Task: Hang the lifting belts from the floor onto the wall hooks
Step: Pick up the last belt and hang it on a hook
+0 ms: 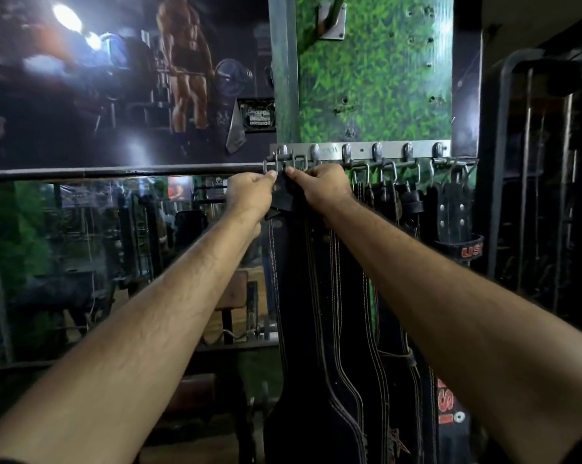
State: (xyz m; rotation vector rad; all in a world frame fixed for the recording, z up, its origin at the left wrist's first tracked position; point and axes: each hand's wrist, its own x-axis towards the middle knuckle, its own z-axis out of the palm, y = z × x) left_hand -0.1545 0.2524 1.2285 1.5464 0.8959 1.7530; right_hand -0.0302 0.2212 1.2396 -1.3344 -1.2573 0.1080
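At leftmost hook [281, 151]: both hands [249, 192] [319, 187] pinch belt [303, 296].

Light: dim overall, lamp glare [66, 16] upper left of frame
Right side: deep shadow
Focus: soft, edges bowed by wide-angle lens

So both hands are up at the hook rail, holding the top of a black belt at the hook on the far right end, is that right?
Not quite. In the head view the left hand and right hand hold the black belt at the leftmost hook of the hook rail, not the far right one.
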